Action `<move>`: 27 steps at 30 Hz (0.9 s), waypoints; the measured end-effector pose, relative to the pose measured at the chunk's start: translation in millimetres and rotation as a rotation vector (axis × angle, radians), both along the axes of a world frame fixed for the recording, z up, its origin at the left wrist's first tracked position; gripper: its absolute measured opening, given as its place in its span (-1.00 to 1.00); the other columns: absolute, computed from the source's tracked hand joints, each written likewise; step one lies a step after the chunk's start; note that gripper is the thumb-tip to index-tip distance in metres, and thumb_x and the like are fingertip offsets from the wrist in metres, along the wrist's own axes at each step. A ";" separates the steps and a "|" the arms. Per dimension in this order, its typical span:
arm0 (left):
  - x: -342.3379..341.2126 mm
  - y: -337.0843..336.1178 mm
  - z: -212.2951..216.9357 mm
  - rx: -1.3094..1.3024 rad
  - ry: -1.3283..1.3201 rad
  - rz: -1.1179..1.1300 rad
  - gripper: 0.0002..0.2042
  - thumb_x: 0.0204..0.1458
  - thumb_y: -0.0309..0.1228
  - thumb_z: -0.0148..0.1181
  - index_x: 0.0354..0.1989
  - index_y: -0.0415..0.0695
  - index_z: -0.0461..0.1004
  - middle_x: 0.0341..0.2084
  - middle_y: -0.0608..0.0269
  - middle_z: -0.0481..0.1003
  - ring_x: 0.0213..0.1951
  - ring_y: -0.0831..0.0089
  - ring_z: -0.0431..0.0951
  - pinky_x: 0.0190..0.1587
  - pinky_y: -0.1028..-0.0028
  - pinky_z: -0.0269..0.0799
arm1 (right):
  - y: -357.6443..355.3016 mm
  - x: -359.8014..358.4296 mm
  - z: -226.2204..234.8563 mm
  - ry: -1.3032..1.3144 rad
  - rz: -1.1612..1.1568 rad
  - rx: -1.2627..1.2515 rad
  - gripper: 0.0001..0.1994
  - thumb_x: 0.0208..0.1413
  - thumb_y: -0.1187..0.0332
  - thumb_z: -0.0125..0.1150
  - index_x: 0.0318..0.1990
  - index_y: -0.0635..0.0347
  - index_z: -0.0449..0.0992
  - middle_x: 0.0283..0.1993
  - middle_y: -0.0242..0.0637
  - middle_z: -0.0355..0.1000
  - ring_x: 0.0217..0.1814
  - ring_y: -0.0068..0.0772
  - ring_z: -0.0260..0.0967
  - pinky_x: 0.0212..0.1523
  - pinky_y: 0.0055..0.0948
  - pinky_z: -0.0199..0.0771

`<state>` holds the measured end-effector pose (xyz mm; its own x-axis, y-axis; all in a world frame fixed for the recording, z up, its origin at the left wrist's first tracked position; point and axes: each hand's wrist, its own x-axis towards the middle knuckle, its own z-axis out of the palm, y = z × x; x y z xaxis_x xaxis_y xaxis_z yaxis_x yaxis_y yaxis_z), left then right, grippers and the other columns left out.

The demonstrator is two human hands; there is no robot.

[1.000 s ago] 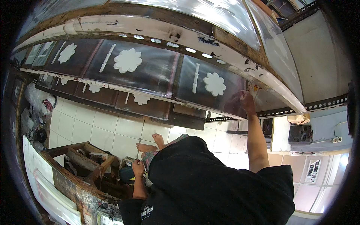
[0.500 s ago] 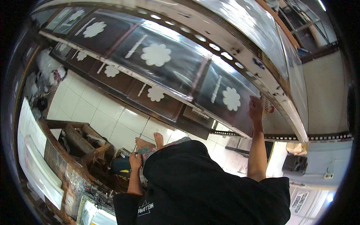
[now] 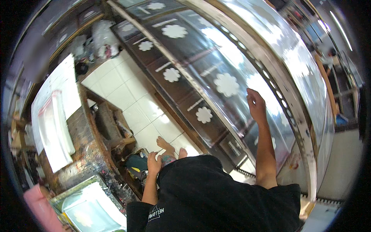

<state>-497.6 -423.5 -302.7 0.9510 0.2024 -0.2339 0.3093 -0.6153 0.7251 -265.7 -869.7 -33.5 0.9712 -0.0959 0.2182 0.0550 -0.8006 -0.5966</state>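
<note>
My right hand (image 3: 257, 104) is raised over a long rack shelf, its fingers loosely bent with a gap by the thumb. Nothing shows in it, and whether it touches the sheets below is unclear. Under it lie glossy dark rectangles, each with a white scalloped flower shape (image 3: 227, 84) and a slim white bar. Low beside my thigh, my left hand (image 3: 154, 163) hangs with slightly curled fingers apart and nothing visible in it.
A pale metal rail with holes (image 3: 266, 69) borders the shelf. Left stands a paint-stained wooden table (image 3: 91, 149) with white sheets (image 3: 56, 96) and a framed screen (image 3: 87, 208). A pink-sleeved person (image 3: 40, 207) is at lower left. White floor tiles (image 3: 133, 106) run between; plastic bags (image 3: 104, 36) lie beyond.
My view has turned and shifted along the rack. My right hand has left the rack's right end and is now over the flower-marked sheets. A pink sleeve has come into view at lower left.
</note>
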 end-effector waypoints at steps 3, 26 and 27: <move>12.7 11.9 37.1 -0.013 -0.026 0.085 -0.68 0.12 -0.34 0.16 -0.05 -0.32 0.50 0.02 -0.20 0.46 0.11 -0.09 0.44 0.19 0.16 0.33 | 27.6 40.4 -9.9 0.050 0.142 0.114 -0.71 0.32 0.48 0.08 0.16 0.28 0.45 0.14 -0.18 0.47 0.14 -0.37 0.46 0.16 -0.42 0.45; 83.5 135.7 196.5 0.163 -0.484 0.649 -0.63 0.12 -0.38 0.22 0.08 -0.27 0.45 0.16 -0.15 0.35 0.20 -0.08 0.36 0.24 0.16 0.30 | 389.9 75.4 -61.9 0.606 1.071 0.402 -0.72 0.25 0.41 0.15 0.07 0.32 0.52 -0.05 -0.26 0.55 -0.04 -0.50 0.47 0.02 -0.48 0.44; 84.1 143.8 204.1 0.218 -0.509 0.685 -0.62 0.10 -0.38 0.23 0.08 -0.28 0.45 0.16 -0.15 0.35 0.20 -0.08 0.36 0.24 0.16 0.30 | 392.2 77.8 -64.3 0.614 1.086 0.394 -0.72 0.25 0.41 0.15 0.07 0.32 0.52 -0.05 -0.25 0.56 -0.04 -0.48 0.48 0.03 -0.47 0.44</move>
